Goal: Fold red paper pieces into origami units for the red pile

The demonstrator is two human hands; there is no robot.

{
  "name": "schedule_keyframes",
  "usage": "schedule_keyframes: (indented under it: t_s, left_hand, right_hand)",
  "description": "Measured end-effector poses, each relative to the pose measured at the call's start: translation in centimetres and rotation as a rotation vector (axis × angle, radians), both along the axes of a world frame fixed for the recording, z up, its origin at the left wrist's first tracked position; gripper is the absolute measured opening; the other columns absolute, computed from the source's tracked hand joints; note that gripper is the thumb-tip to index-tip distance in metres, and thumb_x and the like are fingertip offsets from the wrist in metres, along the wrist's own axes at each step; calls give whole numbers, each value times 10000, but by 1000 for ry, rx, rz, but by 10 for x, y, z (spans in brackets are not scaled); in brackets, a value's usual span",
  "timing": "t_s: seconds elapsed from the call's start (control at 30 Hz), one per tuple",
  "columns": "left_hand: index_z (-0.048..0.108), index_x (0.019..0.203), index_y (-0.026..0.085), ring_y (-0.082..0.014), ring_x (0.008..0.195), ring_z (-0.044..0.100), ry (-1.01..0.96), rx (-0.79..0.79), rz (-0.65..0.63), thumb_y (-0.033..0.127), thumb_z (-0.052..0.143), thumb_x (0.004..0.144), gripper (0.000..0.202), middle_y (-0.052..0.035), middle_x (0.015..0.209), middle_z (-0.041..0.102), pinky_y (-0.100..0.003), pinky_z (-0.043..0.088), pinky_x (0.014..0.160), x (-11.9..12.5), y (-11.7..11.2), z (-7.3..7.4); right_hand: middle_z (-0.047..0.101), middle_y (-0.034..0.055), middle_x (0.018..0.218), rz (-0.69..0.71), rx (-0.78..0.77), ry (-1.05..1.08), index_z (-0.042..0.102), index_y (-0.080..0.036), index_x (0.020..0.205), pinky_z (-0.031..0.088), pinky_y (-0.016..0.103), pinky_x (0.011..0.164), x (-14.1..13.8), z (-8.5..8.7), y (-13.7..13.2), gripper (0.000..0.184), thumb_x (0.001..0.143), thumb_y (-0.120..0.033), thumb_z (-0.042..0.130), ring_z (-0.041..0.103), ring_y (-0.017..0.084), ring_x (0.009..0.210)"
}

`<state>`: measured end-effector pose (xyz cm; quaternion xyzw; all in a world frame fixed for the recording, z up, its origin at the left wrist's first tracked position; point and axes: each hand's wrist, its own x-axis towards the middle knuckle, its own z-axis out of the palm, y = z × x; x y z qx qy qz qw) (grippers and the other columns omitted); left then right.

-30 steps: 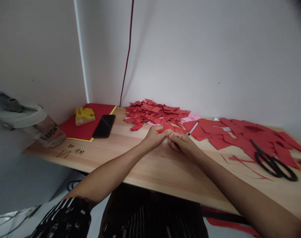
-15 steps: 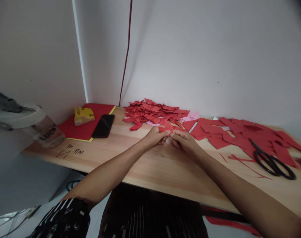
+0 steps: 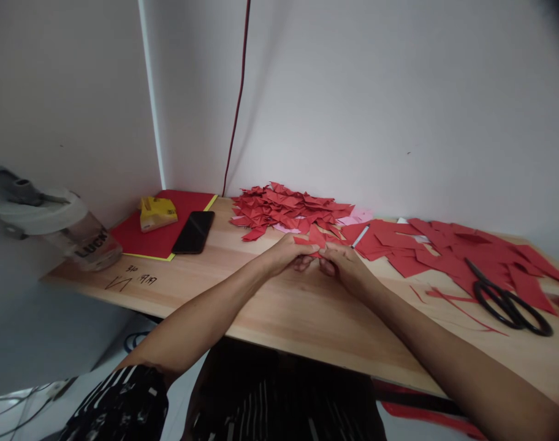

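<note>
Between both hands is a small piece of red paper [image 3: 315,238], pinched by thumbs and fingers just above the desk. My left hand [image 3: 292,252] closes on its left side, thumb on top and fingers curled beneath. On the right side my right hand [image 3: 341,260] grips it the same way, the thumbs nearly touching. Much of the paper is covered by the fingers, so its exact folds cannot be made out. Right behind the hands lies a heap of folded red paper pieces [image 3: 289,205], with some pink paper [image 3: 357,216] at its edge.
Flat red paper pieces [image 3: 449,245] spread over the right of the wooden desk [image 3: 279,312], with black scissors [image 3: 509,303], thin offcuts [image 3: 472,315] and a white pen [image 3: 361,236]. On the left are a phone [image 3: 193,233], a yellow packet [image 3: 157,213], red sheets [image 3: 144,242] and a bottle [image 3: 84,245].
Both hands keep their pinch on the red paper, with the thumbs shifted only slightly. The whole view has moved a little, so everything sits slightly further right.
</note>
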<state>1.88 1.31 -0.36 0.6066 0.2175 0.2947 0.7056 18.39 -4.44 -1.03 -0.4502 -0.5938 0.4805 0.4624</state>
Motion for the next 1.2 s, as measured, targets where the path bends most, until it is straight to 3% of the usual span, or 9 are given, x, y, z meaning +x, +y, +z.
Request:
schedule_keyframes:
  t_s: [0.3,0.6,1.07,1.2]
  left_hand:
    - [512,703,142,-69,426,430,-56,-97,-75,356,721,750,304,52,516,467,-216,279,433,0,0,2]
    - [508,698,143,-71,441,411,-84,-99,-78,347,705,774,294,48,520,456,-224,283,436,1,-3,3]
    - [508,648,146,-71,424,422,-16,-37,-53,358,695,747,300,51,503,453,-228,264,439,3,-4,0]
    - [467,584,155,-64,402,412,7,51,34,391,658,767,354,53,474,434,-225,264,436,7,-7,0]
  right_hand:
    - [363,-60,471,-10,18,25,419,-202,582,185,278,494,1,-2,-1,413,905,-443,510,291,87,458]
    - [371,-53,449,-18,18,10,428,-205,551,218,277,495,1,-3,0,451,905,-478,488,301,93,451]
    - [360,-46,412,-134,-7,-52,431,-212,517,212,270,455,0,0,0,471,894,-487,500,290,95,416]
    - [416,-31,417,-117,4,-77,457,-209,531,256,269,477,1,2,2,508,901,-556,473,338,104,434]
